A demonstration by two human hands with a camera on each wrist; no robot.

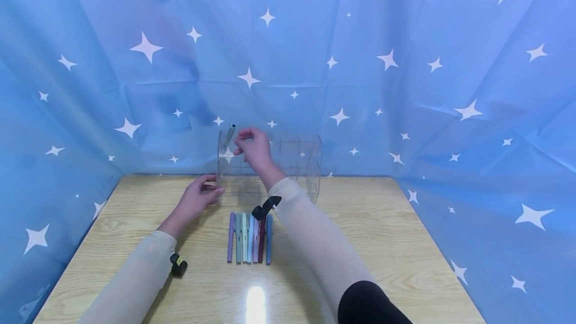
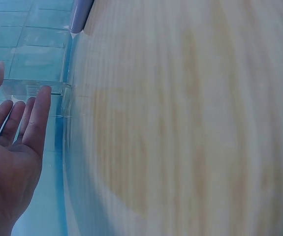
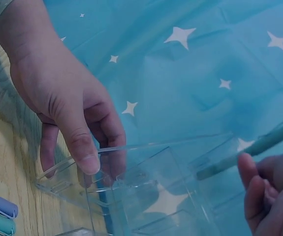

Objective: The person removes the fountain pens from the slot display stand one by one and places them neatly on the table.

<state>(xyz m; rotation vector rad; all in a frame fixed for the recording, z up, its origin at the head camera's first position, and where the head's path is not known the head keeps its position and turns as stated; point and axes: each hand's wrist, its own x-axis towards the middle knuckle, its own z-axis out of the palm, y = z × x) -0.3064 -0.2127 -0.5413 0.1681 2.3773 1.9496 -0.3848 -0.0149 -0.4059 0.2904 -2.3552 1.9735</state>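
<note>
A clear organizer [image 1: 252, 184] with several compartments stands at the back of the table. My left hand [image 1: 203, 195] holds its left end; in the right wrist view the thumb [image 3: 84, 152] lies on the near side of the wall and fingers behind it. A grey-green pen [image 1: 229, 135] stands tilted in the organizer's left rear part, its upper end above the rim. Just right of that pen is my right hand [image 1: 255, 150], fingers loosely bent, apparently not gripping it. In the right wrist view the pen [image 3: 274, 136] passes close by the fingertips.
In front of the organizer several pens lie side by side, among them a purple pen [image 1: 231, 238], a dark red pen [image 1: 261, 241] and a blue pen [image 1: 269, 240]. A blue star-patterned curtain [image 1: 292, 64] hangs behind the wooden table [image 1: 360, 244] and along its sides.
</note>
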